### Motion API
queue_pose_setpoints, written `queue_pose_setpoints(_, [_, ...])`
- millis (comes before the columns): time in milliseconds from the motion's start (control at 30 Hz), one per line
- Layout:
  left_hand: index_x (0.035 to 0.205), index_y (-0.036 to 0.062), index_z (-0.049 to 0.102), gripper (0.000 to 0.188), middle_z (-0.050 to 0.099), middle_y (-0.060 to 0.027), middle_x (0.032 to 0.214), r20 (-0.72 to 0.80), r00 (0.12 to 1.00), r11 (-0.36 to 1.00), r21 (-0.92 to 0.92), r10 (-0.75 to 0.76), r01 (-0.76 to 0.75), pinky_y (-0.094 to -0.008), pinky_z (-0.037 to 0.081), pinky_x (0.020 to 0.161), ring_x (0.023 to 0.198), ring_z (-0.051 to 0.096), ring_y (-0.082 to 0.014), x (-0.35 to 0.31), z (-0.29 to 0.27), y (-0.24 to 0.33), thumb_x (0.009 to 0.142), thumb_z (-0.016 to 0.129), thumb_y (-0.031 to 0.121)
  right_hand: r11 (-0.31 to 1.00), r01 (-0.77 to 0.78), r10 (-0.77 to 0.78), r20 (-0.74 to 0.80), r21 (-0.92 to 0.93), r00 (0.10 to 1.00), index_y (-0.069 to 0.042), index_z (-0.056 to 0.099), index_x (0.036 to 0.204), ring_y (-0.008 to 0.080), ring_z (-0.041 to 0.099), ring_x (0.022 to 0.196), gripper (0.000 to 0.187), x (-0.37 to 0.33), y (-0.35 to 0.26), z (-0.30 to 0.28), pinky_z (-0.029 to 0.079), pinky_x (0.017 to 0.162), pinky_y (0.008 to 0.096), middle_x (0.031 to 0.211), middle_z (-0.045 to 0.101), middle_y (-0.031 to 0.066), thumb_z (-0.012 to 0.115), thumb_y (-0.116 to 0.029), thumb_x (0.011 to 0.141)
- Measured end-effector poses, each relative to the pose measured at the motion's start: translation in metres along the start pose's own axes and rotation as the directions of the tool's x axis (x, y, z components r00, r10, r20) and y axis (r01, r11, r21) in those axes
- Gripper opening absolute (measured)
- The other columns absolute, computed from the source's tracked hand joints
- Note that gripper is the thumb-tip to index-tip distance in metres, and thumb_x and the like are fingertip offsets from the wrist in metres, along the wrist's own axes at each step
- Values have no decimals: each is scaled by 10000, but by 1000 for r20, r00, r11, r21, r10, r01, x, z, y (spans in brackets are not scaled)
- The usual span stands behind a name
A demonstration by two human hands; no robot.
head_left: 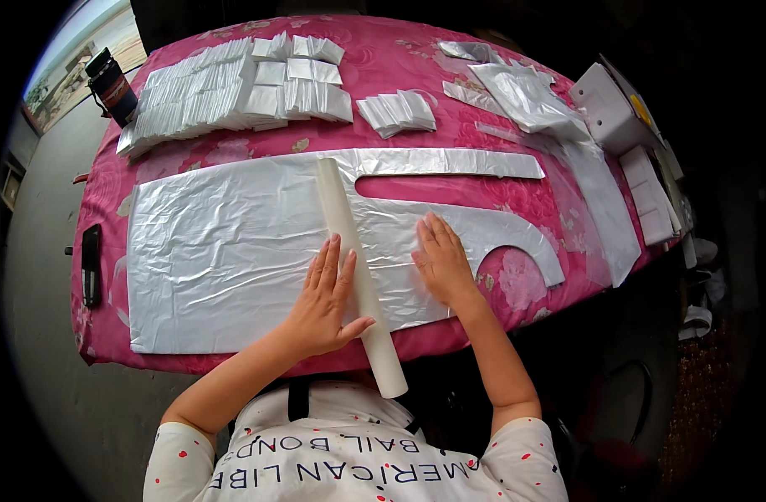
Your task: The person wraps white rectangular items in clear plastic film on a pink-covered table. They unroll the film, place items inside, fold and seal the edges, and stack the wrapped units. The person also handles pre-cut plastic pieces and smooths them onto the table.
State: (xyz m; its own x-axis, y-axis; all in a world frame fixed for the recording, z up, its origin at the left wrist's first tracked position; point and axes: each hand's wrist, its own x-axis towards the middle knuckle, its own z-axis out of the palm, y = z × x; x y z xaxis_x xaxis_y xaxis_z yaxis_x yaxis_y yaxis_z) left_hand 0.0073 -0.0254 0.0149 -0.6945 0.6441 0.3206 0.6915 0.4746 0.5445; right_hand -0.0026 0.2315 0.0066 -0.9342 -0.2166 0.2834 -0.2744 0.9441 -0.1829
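Note:
A white plastic apron [224, 251] lies flat across the table, wrinkled, its neck and side cutouts toward the right. Whether it is one layer or a stack I cannot tell. A pale, translucent tube [349, 217] crosses it from far to near, its near end sticking out past the table edge. My left hand [324, 305] lies against the tube with fingers stretched out, the thumb reaching over it. Flat on the apron, right of the tube, my right hand [441, 263] rests with its fingers extended and holds nothing.
Many folded white plastic packets [199, 92] stand in rows at the far left, with a smaller pile [397, 113] beside them. Loose plastic sheets [533, 96] lie at the far right near white boxes [609, 109]. A dark bottle [111, 88] and a black phone-like object [91, 265] are on the left.

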Motion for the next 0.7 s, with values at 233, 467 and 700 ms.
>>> queue_pose_setpoints(233, [1342,-18,310,768,108,-271,1458,64,996,996,55,-68,65,-504,132,1085,1359,94,-424,16,6,13,760,557,420,914,-402,390,-158,-49,907,33,493,1233,364,415,1217,401,-70,143,-40,312,1033,392,1301,452,228,454,-193,904])
queue_pose_setpoints(467, [1315,-11,346,750,146,-259,1450,80,993,994,72,-85,79,-520,150,1077,1356,115,-417,18,3,14,739,551,424,806,-591,542,-369,-24,755,26,608,1076,324,533,1092,285,-105,174,-44,386,965,377,1132,590,188,513,-148,870])
queue_pose_setpoints(700, [1298,-7,377,752,144,-231,1460,92,993,997,33,-73,70,-532,160,1069,1363,102,-398,22,4,13,716,599,415,816,-564,546,-484,124,684,-10,614,830,231,614,816,88,-76,115,-69,474,741,336,911,664,92,626,-73,770])
